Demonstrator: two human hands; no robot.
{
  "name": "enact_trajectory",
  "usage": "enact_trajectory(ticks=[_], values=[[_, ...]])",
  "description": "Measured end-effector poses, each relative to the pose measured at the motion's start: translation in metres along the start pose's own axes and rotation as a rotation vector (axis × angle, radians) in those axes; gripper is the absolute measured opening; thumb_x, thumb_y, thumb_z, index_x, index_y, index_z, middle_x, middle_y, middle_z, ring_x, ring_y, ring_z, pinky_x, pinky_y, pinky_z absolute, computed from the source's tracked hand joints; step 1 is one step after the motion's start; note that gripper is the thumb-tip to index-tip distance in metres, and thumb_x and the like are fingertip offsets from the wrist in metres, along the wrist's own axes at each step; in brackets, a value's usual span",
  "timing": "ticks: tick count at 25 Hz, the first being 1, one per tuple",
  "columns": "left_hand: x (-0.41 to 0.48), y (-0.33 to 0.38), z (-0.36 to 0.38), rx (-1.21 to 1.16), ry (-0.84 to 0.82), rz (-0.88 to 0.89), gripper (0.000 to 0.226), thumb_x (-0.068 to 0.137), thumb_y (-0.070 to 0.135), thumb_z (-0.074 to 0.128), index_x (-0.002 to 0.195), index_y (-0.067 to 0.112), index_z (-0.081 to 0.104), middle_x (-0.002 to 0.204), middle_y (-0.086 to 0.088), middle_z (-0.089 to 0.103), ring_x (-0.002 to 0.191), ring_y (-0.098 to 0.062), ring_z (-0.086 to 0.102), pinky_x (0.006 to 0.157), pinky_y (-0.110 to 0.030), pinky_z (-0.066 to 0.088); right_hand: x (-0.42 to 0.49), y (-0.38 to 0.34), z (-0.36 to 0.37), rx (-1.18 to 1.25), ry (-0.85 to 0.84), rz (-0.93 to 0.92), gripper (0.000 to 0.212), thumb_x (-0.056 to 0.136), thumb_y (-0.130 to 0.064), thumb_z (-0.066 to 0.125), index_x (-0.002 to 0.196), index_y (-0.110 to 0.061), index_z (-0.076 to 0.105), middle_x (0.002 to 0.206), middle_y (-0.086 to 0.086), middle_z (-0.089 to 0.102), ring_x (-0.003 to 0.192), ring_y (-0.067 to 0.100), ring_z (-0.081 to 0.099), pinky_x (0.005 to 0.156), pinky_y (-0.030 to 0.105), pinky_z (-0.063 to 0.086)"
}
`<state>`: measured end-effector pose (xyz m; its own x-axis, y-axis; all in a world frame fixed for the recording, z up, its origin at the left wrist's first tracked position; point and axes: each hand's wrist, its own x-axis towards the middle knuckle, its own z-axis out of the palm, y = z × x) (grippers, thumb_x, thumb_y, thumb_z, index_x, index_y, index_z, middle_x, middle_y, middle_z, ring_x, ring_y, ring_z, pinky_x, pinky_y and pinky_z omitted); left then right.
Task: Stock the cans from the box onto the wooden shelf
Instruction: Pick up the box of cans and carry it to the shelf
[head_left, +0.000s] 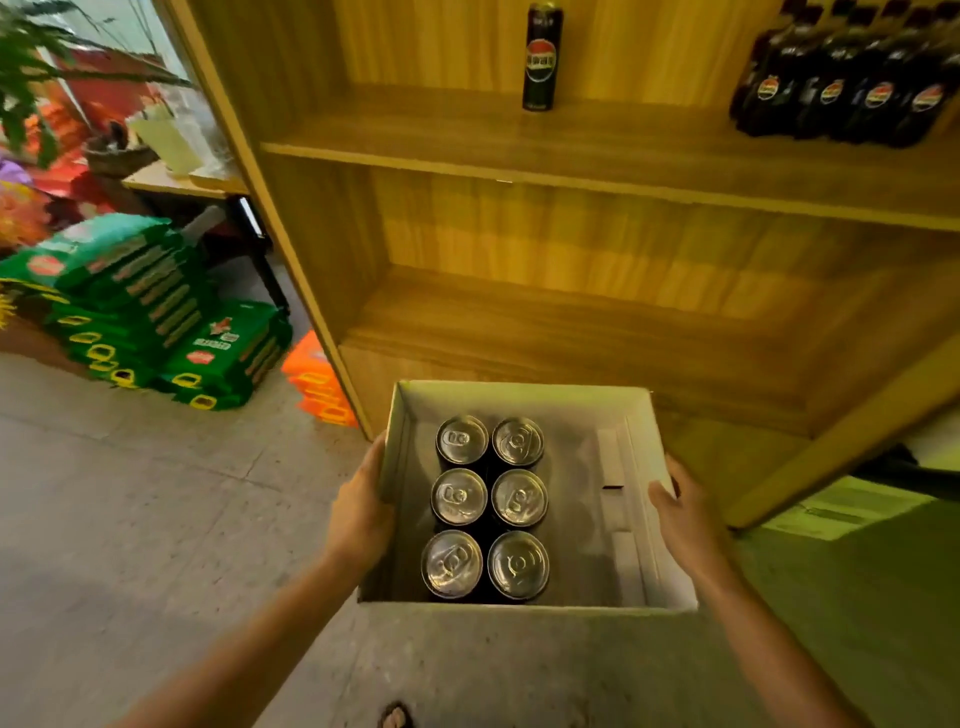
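Note:
An open white cardboard box (641, 467) hangs in front of me, held by its two side walls. My left hand (363, 512) grips the left wall and my right hand (680, 512) grips the right wall. Several black cans (488, 506) with silver tops stand upright in two columns in the box's left half. The box's right half is bare. The wooden shelf (597, 150) rises just beyond the box. One tall black can (543, 57) stands alone on its upper board.
Dark soda bottles (852, 83) crowd the upper board's right end. The lower shelf board (571, 322) lies bare. Green packs (145, 312) and orange packs (317, 379) are stacked on the floor left of the shelf. A foot (395, 717) shows at the bottom edge.

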<state>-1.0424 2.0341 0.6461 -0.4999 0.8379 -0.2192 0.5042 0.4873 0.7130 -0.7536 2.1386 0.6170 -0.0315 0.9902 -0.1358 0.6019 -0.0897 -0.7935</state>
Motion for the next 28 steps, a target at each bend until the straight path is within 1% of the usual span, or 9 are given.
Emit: enact_trajectory(ticks=[2,4,8,12,15,19,23,25,28], values=[[0.03,-0.012,-0.008,0.037,-0.082,0.018,0.079,0.079,-0.012,0.039,0.143,0.032,0.026,0.134,-0.014,0.052,0.12,-0.035,0.05,0.098,-0.047,0.043,-0.004,-0.003,0.022,0.009,0.056,0.055,0.045,0.093,-0.007,0.043,0.138,-0.009,0.037,0.146,0.011,0.037,0.133,0.03,0.038,0.109,0.038,0.029],[0.054,-0.024,-0.01,0.04,-0.162,0.046,0.078,0.079,-0.012,0.038,0.142,0.031,0.026,0.131,-0.015,0.053,0.118,-0.035,0.05,0.097,-0.046,0.043,-0.008,-0.005,0.041,0.014,0.11,0.085,0.045,0.092,-0.002,0.043,0.137,-0.003,0.037,0.144,0.013,0.039,0.132,0.031,0.039,0.105,0.031,0.028],[0.085,-0.045,0.006,0.002,-0.222,0.063,0.077,0.079,-0.015,0.036,0.142,0.029,0.029,0.121,-0.002,0.051,0.114,-0.024,0.049,0.096,-0.046,0.043,-0.005,0.005,0.069,-0.009,0.14,0.134,0.046,0.092,-0.002,0.043,0.137,-0.004,0.036,0.14,0.016,0.044,0.127,0.032,0.044,0.103,0.036,0.034],[0.108,-0.088,0.04,0.012,-0.239,0.044,0.074,0.085,-0.011,0.037,0.142,0.034,0.026,0.127,-0.014,0.053,0.11,-0.033,0.054,0.087,-0.052,0.052,0.006,0.035,0.099,-0.004,0.103,0.157,0.046,0.094,-0.006,0.041,0.139,-0.01,0.033,0.142,0.011,0.043,0.129,0.027,0.043,0.1,0.032,0.035],[0.129,-0.134,0.08,0.026,-0.265,-0.005,0.07,0.089,-0.007,0.036,0.143,0.035,0.023,0.123,-0.016,0.054,0.106,-0.033,0.056,0.086,-0.05,0.053,0.014,0.079,0.138,-0.018,0.1,0.196,0.046,0.093,-0.005,0.042,0.139,-0.009,0.034,0.141,0.011,0.044,0.128,0.026,0.044,0.099,0.032,0.036],[0.154,-0.209,0.151,0.05,-0.322,-0.04,0.071,0.091,-0.002,0.034,0.144,0.041,0.014,0.124,-0.017,0.054,0.106,-0.032,0.058,0.088,-0.051,0.053,0.031,0.165,0.201,-0.049,0.069,0.233,0.049,0.094,-0.007,0.041,0.141,-0.011,0.03,0.148,0.01,0.034,0.135,0.027,0.036,0.109,0.042,0.033],[0.179,-0.287,0.224,0.071,-0.344,-0.042,0.072,0.088,-0.006,0.031,0.145,0.035,0.015,0.117,-0.019,0.059,0.098,-0.032,0.062,0.083,-0.048,0.055,0.046,0.261,0.273,-0.043,0.045,0.311,0.049,0.095,-0.007,0.04,0.142,-0.007,0.027,0.15,0.012,0.029,0.137,0.028,0.031,0.112,0.042,0.026],[0.193,-0.33,0.257,0.079,-0.355,-0.035,0.071,0.089,-0.005,0.032,0.146,0.035,0.013,0.117,-0.021,0.059,0.096,-0.033,0.063,0.082,-0.047,0.056,0.053,0.304,0.309,-0.052,0.037,0.331,0.048,0.095,-0.008,0.04,0.142,-0.008,0.028,0.149,0.014,0.032,0.135,0.031,0.034,0.111,0.046,0.029],[0.213,-0.385,0.304,0.126,-0.379,-0.001,0.072,0.09,-0.002,0.036,0.147,0.032,0.007,0.124,-0.02,0.056,0.104,-0.032,0.06,0.085,-0.039,0.053,0.062,0.367,0.364,-0.08,0.062,0.337,0.047,0.094,-0.009,0.041,0.14,-0.008,0.031,0.146,0.016,0.037,0.131,0.033,0.039,0.108,0.05,0.033]])
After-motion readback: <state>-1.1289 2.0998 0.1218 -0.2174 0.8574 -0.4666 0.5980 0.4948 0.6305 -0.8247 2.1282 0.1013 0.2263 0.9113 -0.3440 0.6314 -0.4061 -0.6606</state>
